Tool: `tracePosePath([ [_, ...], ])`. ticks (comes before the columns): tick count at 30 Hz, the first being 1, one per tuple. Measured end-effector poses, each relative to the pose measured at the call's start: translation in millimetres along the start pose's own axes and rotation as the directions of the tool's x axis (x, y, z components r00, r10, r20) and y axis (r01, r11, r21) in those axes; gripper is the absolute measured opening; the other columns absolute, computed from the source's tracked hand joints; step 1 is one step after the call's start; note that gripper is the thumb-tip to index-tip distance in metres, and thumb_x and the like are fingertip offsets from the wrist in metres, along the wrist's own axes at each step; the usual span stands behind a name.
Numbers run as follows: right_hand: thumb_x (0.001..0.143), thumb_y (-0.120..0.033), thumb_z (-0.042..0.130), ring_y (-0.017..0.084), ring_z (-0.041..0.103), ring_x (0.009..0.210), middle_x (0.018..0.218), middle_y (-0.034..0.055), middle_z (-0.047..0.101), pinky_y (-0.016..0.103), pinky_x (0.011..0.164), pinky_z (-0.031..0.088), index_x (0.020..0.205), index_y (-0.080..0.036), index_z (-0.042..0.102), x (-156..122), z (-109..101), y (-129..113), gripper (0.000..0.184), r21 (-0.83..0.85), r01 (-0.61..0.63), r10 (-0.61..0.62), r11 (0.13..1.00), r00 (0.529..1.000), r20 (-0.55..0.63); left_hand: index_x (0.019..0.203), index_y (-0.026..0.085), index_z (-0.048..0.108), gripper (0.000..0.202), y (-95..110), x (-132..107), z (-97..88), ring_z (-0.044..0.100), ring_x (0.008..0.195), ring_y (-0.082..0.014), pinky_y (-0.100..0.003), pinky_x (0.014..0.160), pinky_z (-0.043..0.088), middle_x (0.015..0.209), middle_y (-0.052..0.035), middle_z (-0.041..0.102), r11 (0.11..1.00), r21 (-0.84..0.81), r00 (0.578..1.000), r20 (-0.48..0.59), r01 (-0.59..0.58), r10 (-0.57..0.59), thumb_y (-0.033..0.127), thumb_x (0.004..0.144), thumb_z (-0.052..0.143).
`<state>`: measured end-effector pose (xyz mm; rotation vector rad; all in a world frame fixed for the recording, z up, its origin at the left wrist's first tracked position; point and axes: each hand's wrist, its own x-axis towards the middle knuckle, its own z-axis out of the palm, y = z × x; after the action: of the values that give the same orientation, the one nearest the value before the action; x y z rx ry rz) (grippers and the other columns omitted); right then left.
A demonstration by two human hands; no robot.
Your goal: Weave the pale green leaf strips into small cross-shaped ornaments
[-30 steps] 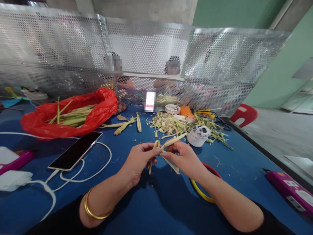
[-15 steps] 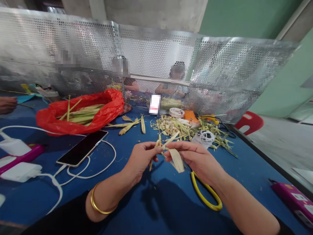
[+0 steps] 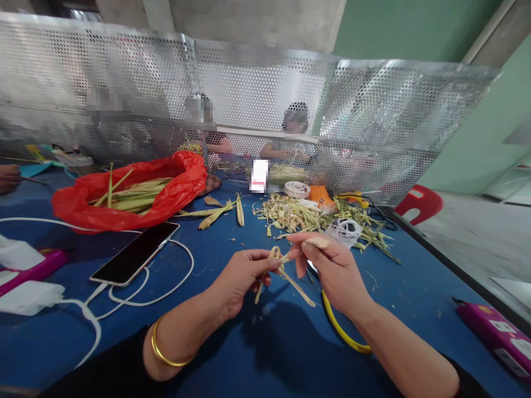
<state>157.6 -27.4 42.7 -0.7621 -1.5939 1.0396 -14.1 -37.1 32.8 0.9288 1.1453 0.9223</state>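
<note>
Both of my hands work a pale palm-leaf strip (image 3: 286,275) over the blue table (image 3: 232,337). My left hand (image 3: 244,276) pinches a small loop of the strip between thumb and fingers. My right hand (image 3: 332,265) grips the strip's other end, pulled up and to the right. Loose tails of the strip hang down between the hands. A yellow-handled pair of scissors (image 3: 340,329) lies under my right wrist, partly hidden.
A red bag of green leaves (image 3: 124,193) lies at the back left. A phone (image 3: 135,253) with a white cable (image 3: 141,298) rests left of my hands. Leaf scraps (image 3: 307,215) and a white thread spool (image 3: 346,231) lie behind. A purple case (image 3: 493,334) sits right. People sit beyond the perforated screen (image 3: 249,110).
My right hand has turned and drawn its end of the strip up and to the right. The left hand keeps its pinch on the loop, slightly lower.
</note>
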Motion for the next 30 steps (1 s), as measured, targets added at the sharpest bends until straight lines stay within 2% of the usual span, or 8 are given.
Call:
tracePosePath([
  [4, 0.092, -0.034, 0.046, 0.012, 0.046, 0.058, 0.065, -0.0014, 0.05, 0.028, 0.059, 0.041, 0.112, -0.022, 0.064, -3.7, -0.9, -0.1, 0.029, 0.025, -0.075, 0.075, 0.997, 0.997, 0.026, 0.079, 0.015, 0.072, 0.023, 0.8, -1.6, 0.8, 0.045, 0.046, -0.0046, -0.019, 0.044, 0.022, 0.064, 0.0005, 0.063, 0.998, 0.038, 0.999, -0.01, -0.047, 0.048, 0.033, 0.065, 0.073],
  [8, 0.093, -0.031, 0.04, 0.014, 0.049, 0.065, 0.066, -0.0007, 0.051, 0.03, 0.065, 0.043, 0.126, -0.022, 0.056, -5.7, -0.8, -1.5, 0.038, -0.025, -0.062, 0.063, 0.998, 0.997, 0.043, 0.082, 0.016, 0.072, 0.024, -0.1, -1.6, 1.9, 0.045, 0.045, -0.0043, -0.018, 0.043, 0.023, 0.063, 0.0012, 0.062, 0.996, 0.047, 0.997, -0.012, -0.074, 0.074, 0.033, 0.066, 0.072],
  [12, 0.089, -0.028, 0.05, 0.011, 0.048, 0.05, 0.058, -0.004, 0.05, 0.026, 0.055, 0.043, 0.111, -0.022, 0.065, -4.4, 3.7, -0.2, 0.027, -0.204, 0.01, -0.019, 0.979, 0.999, -0.041, 0.078, 0.014, 0.072, 0.023, -1.2, -1.4, 3.4, 0.046, 0.046, -0.0057, -0.019, 0.042, 0.024, 0.063, -0.0003, 0.063, 0.995, 0.067, 0.997, 0.009, -0.08, 0.08, 0.033, 0.064, 0.072],
  [16, 0.085, -0.025, 0.059, 0.01, 0.053, 0.047, 0.062, -0.004, 0.057, 0.024, 0.049, 0.043, 0.096, -0.022, 0.064, -5.1, 4.8, 3.6, 0.013, -0.251, 0.05, -0.089, 0.967, 0.985, -0.147, 0.073, 0.014, 0.071, 0.022, -0.1, -2.1, 4.6, 0.044, 0.044, -0.006, -0.019, 0.041, 0.024, 0.059, -0.0003, 0.062, 0.993, 0.084, 0.997, -0.005, -0.078, 0.078, 0.033, 0.063, 0.072],
  [18, 0.085, -0.024, 0.06, 0.01, 0.055, 0.05, 0.069, -0.0019, 0.06, 0.024, 0.051, 0.045, 0.089, -0.022, 0.064, -6.5, 3.4, 4.6, 0.007, -0.357, 0.115, -0.174, 0.927, 0.975, -0.137, 0.076, 0.014, 0.071, 0.023, 0.7, -2.6, 4.9, 0.044, 0.044, -0.0057, -0.018, 0.041, 0.023, 0.059, 0.0001, 0.062, 0.993, 0.083, 0.996, -0.011, -0.087, 0.088, 0.033, 0.064, 0.072],
  [22, 0.087, -0.021, 0.056, 0.013, 0.058, 0.065, 0.079, 0.0022, 0.06, 0.025, 0.06, 0.046, 0.083, -0.022, 0.065, -9.0, 2.4, 3.1, 0.01, -0.599, 0.242, -0.327, 0.763, 0.944, -0.035, 0.08, 0.014, 0.071, 0.026, 2.1, -3.9, 5.5, 0.044, 0.044, -0.0055, -0.018, 0.041, 0.023, 0.057, 0.0021, 0.059, 0.988, 0.074, 0.988, -0.056, -0.139, 0.144, 0.034, 0.064, 0.073],
  [26, 0.087, -0.02, 0.054, 0.012, 0.053, 0.062, 0.073, 0.0019, 0.057, 0.025, 0.059, 0.042, 0.08, -0.021, 0.063, -9.6, 5.9, 2.0, 0.011, -0.682, 0.232, -0.289, 0.694, 0.957, 0.033, 0.077, 0.014, 0.071, 0.023, 3.2, -6.0, 7.1, 0.042, 0.043, -0.0065, -0.018, 0.041, 0.026, 0.048, 0.004, 0.055, 0.977, 0.105, 0.972, -0.124, -0.186, 0.198, 0.032, 0.064, 0.073],
  [30, 0.084, -0.02, 0.054, 0.011, 0.049, 0.057, 0.068, 0.0002, 0.053, 0.023, 0.054, 0.04, 0.071, -0.02, 0.059, -9.4, 10.0, 3.0, 0.014, -0.655, 0.141, -0.207, 0.742, 0.978, -0.024, 0.076, 0.014, 0.071, 0.022, 4.3, -7.4, 8.7, 0.045, 0.045, -0.0074, -0.019, 0.044, 0.033, 0.054, 0.0029, 0.059, 0.962, 0.148, 0.954, -0.165, -0.228, 0.251, 0.032, 0.063, 0.072],
])
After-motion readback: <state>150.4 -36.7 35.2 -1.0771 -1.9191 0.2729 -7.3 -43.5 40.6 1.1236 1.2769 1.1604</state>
